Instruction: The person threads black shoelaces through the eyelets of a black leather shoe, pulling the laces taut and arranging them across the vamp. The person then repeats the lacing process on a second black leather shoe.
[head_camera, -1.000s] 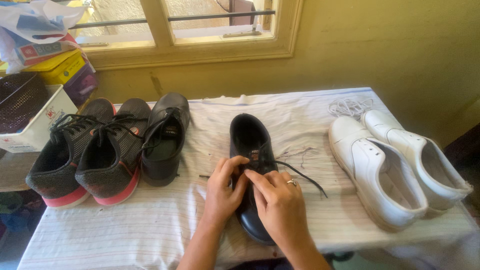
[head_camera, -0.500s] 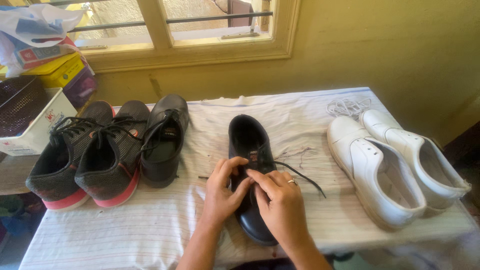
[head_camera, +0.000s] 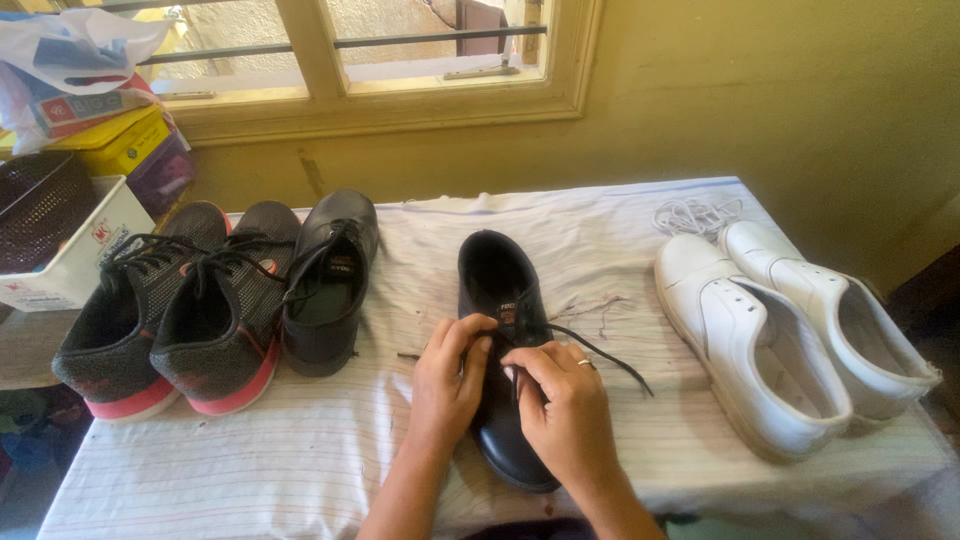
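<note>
Beside the white box, left hand and right hand pinching the black shoe's lace.

Both hands, left hand and right hand, pinch the lace on a black shoe.

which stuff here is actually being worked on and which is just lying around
In hand:
left hand
right hand
black shoe
black lace

Lying about:
second black shoe
pair of grey trainers
pair of white shoes
loose white laces
white basket
</note>
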